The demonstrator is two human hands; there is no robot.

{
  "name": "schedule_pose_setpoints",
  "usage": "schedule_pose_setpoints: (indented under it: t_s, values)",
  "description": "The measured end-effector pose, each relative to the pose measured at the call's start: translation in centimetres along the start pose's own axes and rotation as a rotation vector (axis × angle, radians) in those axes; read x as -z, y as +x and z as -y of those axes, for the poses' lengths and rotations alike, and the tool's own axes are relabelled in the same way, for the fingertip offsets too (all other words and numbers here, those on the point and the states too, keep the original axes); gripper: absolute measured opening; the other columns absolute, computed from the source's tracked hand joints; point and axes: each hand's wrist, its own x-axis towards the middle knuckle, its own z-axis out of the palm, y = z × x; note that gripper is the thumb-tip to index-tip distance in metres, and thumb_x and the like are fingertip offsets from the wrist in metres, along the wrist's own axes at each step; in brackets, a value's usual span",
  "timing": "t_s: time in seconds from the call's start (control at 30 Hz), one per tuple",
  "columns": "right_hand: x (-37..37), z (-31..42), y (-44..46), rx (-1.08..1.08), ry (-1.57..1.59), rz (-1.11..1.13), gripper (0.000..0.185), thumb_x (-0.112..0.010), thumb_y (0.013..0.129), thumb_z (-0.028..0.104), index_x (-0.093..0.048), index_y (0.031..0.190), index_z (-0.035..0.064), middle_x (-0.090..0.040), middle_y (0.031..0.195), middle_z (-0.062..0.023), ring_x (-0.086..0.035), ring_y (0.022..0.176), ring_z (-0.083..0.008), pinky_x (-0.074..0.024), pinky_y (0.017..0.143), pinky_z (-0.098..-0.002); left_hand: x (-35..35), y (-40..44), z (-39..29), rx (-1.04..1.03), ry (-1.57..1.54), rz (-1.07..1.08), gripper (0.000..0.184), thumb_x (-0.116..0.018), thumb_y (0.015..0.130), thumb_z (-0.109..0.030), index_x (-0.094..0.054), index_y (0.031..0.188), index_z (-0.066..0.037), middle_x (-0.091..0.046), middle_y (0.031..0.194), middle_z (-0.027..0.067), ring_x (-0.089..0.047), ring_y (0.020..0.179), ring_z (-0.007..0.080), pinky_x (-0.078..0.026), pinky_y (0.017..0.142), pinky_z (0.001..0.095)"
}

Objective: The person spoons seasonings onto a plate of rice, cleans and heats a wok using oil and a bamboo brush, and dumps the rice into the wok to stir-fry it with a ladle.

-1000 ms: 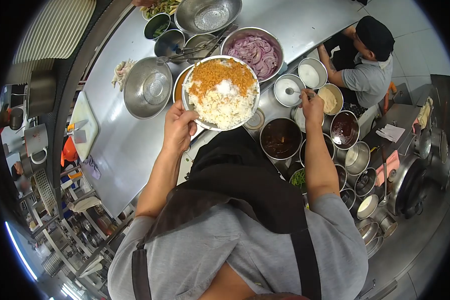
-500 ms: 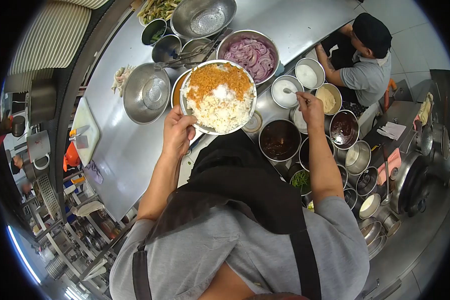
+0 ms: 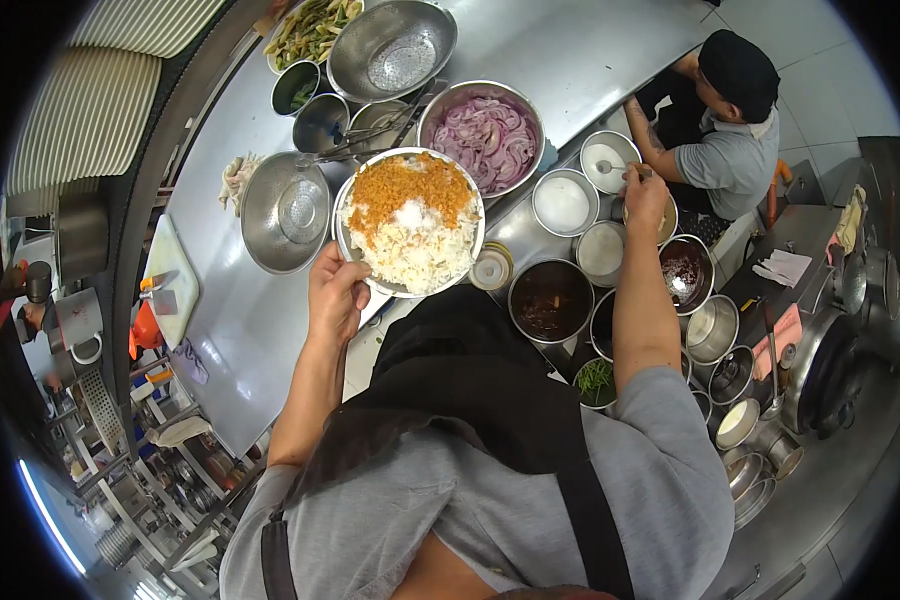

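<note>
My left hand [image 3: 338, 297] grips the near left rim of a metal bowl [image 3: 481, 225], thumb on the edge. White rice [image 3: 420, 262] fills it, with an orange crumbly topping [image 3: 400, 190] across the far half and a small heap of white powder [image 3: 413, 214] in the middle. Off to the right, my right hand [image 3: 647, 198] is closed on a small spoon [image 3: 607, 168], whose tip is in or just over a round metal container of white powder [image 3: 602, 150]. Beside it stands another white-filled container [image 3: 564, 204]. My right hand partly hides a container of beige powder [image 3: 669, 222].
Sliced red onions [image 3: 485, 145] fill a large bowl beyond the rice. Empty metal bowls [image 3: 286, 212] and a cutting board [image 3: 173, 270] lie left. Sauce containers [image 3: 551, 300] and chopped greens [image 3: 596, 381] crowd the right. A co-worker [image 3: 730, 130] sits at far right.
My right hand has moved the spoon from the nearer white-filled container to the farther one. The rice bowl, in my left hand, has shifted slightly left and toward me.
</note>
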Motion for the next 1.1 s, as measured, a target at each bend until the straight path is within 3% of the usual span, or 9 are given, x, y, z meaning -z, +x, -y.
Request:
schedule_pose_setpoints:
  t_s: [0.17, 0.23, 0.33, 0.4, 0.7, 0.93, 1.1]
  values:
    - [-0.4, -1.0, 0.4, -0.045, 0.089, 0.004, 0.018, -0.060, 0.084, 0.015, -0.067, 0.087, -0.0012, -0.065, 0.066, -0.0078, -0.059, 0.046, -0.0137, -0.0449, 0.046, -0.0272, -0.1, 0.1, -0.1, 0.008, -0.005, -0.009, 0.016, -0.051, 0.074, 0.007, -0.051, 0.089, 0.001, -0.058, 0.077, 0.0065, -0.045, 0.044, 0.0049, -0.034, 0.033, 0.0165]
    - [-0.2, -0.9, 0.2, -0.193, 0.285, 0.004, 0.017, -0.060, 0.083, 0.011, -0.065, 0.089, -0.0039, -0.065, 0.068, -0.0091, -0.058, 0.046, -0.0133, -0.0428, 0.045, -0.0255, -0.1, 0.1, -0.1, 0.009, -0.010, 0.002, 0.016, -0.051, 0.074, 0.007, -0.051, 0.089, 0.001, -0.058, 0.077, 0.0064, -0.045, 0.044, 0.0049, -0.034, 0.033, 0.0165]
    - [0.1, -3.1, 0.4, -0.210, 0.431, 0.006, 0.017, -0.060, 0.083, 0.008, -0.063, 0.091, -0.0068, -0.065, 0.071, -0.0106, -0.056, 0.047, -0.0128, -0.0408, 0.044, -0.0239, -0.2, 0.2, -0.1, -0.001, -0.005, 0.005, 0.015, -0.051, 0.074, 0.007, -0.051, 0.089, 0.001, -0.058, 0.077, 0.0061, -0.045, 0.044, 0.0048, -0.034, 0.033, 0.0165]
    - [0.9, -3.3, 0.3, -0.214, 0.417, -0.025, 0.018, -0.060, 0.083, 0.009, -0.063, 0.091, -0.0072, -0.065, 0.071, -0.0109, -0.055, 0.047, -0.0126, -0.0403, 0.044, -0.0237, 0.0, 0.4, 0.3, 0.004, 0.015, 0.029, 0.022, -0.051, 0.073, 0.006, -0.051, 0.094, 0.001, -0.058, 0.081, 0.0054, -0.045, 0.047, 0.0042, -0.032, 0.032, 0.0156]
    - [4.9, -2.3, -1.0, -0.121, 0.460, -0.055, 0.019, -0.061, 0.083, 0.009, -0.063, 0.091, -0.0077, -0.066, 0.071, -0.0114, -0.056, 0.046, -0.0129, -0.0407, 0.042, -0.0235, -0.3, 0.4, 0.8, 0.003, 0.004, 0.078, 0.019, -0.052, 0.073, 0.005, -0.053, 0.092, 0.000, -0.058, 0.078, 0.0035, -0.046, 0.046, 0.0041, -0.033, 0.033, 0.0156]
    - [6.2, -1.4, -2.3, -0.171, 0.478, -0.104, 0.020, -0.060, 0.083, 0.010, -0.063, 0.093, -0.0075, -0.066, 0.073, -0.0109, -0.056, 0.047, -0.0124, -0.0395, 0.045, -0.0232, -0.2, 0.0, 1.3, -0.005, -0.026, 0.113, 0.019, -0.053, 0.073, 0.004, -0.053, 0.092, 0.001, -0.058, 0.078, 0.0045, -0.045, 0.046, 0.0041, -0.033, 0.032, 0.0158]
    - [6.2, -1.8, -2.6, -0.156, 0.443, -0.102, 0.020, -0.059, 0.084, 0.010, -0.063, 0.093, -0.0074, -0.066, 0.073, -0.0106, -0.056, 0.047, -0.0124, -0.0387, 0.045, -0.0234, -0.5, -0.4, 0.8, 0.004, -0.021, 0.089, 0.012, -0.052, 0.075, 0.007, -0.051, 0.084, 0.000, -0.056, 0.074, 0.0044, -0.044, 0.043, 0.0051, -0.033, 0.033, 0.0168]
